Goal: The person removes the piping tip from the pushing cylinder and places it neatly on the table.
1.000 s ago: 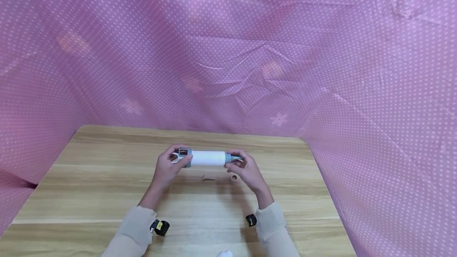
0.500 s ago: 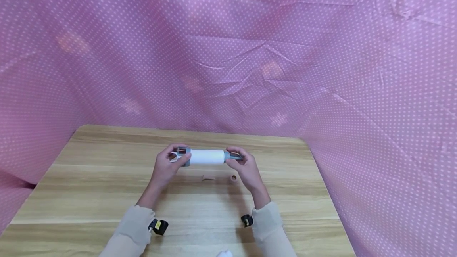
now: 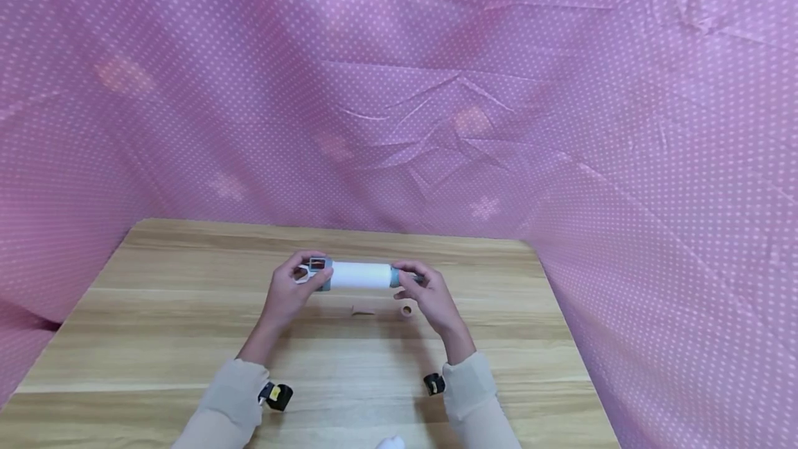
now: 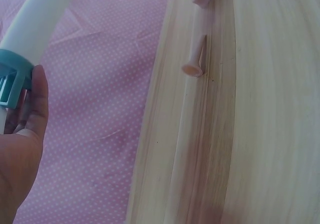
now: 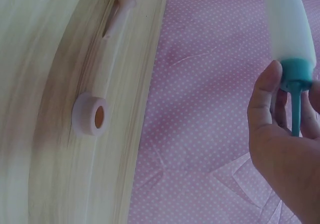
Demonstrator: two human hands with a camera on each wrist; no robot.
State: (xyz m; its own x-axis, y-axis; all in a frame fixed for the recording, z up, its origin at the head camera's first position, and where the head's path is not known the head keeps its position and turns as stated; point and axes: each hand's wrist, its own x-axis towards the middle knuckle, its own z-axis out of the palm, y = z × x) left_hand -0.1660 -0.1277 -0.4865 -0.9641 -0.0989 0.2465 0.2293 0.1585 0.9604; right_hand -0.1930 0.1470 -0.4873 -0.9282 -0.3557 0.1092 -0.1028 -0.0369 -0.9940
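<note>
A white icing syringe (image 3: 361,275) is held level above the table between both hands. My left hand (image 3: 289,293) grips its teal collar (image 4: 19,66), which has open slots, at the handle end. At the other end, my right hand (image 3: 434,302) pinches the teal cap (image 5: 296,72), from which a thin teal nozzle (image 5: 295,111) points toward the palm. Part of the nozzle is hidden by the fingers in the head view. Below the syringe, a pink cone-shaped tip (image 4: 192,69) and a short pink ring-like tip (image 5: 85,119) lie apart on the table.
The wooden table (image 3: 187,338) has pink dotted cloth (image 3: 399,123) hanging behind it and at both sides. A small white object (image 3: 391,443) shows at the bottom edge of the head view. Black wrist cameras (image 3: 279,397) sit inside both sleeves.
The right fingers have shifted their hold around the teal cap, with the thumb now higher over it. The syringe moved very slightly left. The pink tips lie where they were.
</note>
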